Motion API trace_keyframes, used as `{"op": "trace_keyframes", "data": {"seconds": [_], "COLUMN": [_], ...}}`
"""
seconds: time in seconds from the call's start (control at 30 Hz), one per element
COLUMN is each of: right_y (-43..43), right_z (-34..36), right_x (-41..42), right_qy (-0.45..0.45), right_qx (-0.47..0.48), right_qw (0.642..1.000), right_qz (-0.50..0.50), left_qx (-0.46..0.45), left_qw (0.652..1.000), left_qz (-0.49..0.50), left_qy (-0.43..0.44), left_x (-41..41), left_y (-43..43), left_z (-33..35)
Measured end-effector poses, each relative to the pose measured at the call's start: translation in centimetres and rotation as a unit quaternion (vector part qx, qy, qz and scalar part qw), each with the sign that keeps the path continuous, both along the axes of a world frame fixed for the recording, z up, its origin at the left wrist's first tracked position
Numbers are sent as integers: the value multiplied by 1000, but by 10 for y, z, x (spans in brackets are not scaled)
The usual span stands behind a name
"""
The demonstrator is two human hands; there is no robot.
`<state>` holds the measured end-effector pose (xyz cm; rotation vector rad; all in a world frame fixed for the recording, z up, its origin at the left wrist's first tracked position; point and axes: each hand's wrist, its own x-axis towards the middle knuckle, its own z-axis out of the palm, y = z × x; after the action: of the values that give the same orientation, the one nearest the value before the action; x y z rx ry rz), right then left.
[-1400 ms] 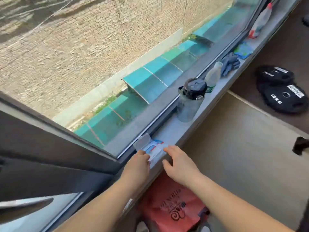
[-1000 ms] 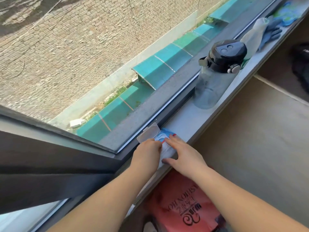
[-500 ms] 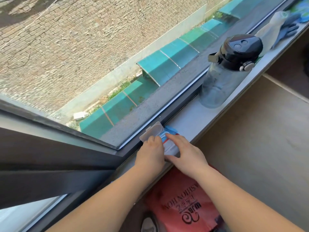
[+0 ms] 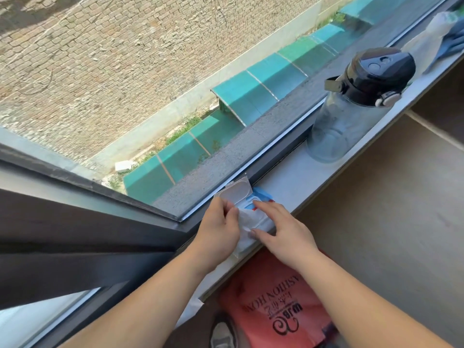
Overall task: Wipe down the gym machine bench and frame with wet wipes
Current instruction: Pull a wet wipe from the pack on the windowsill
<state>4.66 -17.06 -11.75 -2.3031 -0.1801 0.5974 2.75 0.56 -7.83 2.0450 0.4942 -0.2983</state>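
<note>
Left hand (image 4: 218, 229) pinches a wipe (image 4: 247, 219) from the pack (image 4: 262, 198) (lid (image 4: 236, 190) up). Right hand (image 4: 283, 232), fingers straight, presses the pack, hiding most.

Looks like an upstairs room, by the task a gym, at a wide window (image 4: 276, 156). Faces a brick wall (image 4: 100, 59) and looks down on teal canopies (image 4: 246, 89). Keeps personal kit along the grey sill (image 4: 288, 182): sports bottle (image 4: 351, 116) with a black flip lid, blue gloves (image 4: 452, 43), wipes pack (image 4: 263, 198). Has a red shopping bag (image 4: 273, 297) under the sill.
</note>
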Motion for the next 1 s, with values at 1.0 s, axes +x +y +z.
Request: {"op": "trace_keyframes", "data": {"seconds": [1.0], "right_y": [2], "right_z": [11], "right_x": [13], "right_qy": [48], "right_qx": [-35], "right_qw": [998], "right_qz": [2], "left_qx": [-9], "left_qw": [988], "left_qz": [145], "left_qy": [-52], "left_x": [-20], "left_y": [-5], "left_z": [18]}}
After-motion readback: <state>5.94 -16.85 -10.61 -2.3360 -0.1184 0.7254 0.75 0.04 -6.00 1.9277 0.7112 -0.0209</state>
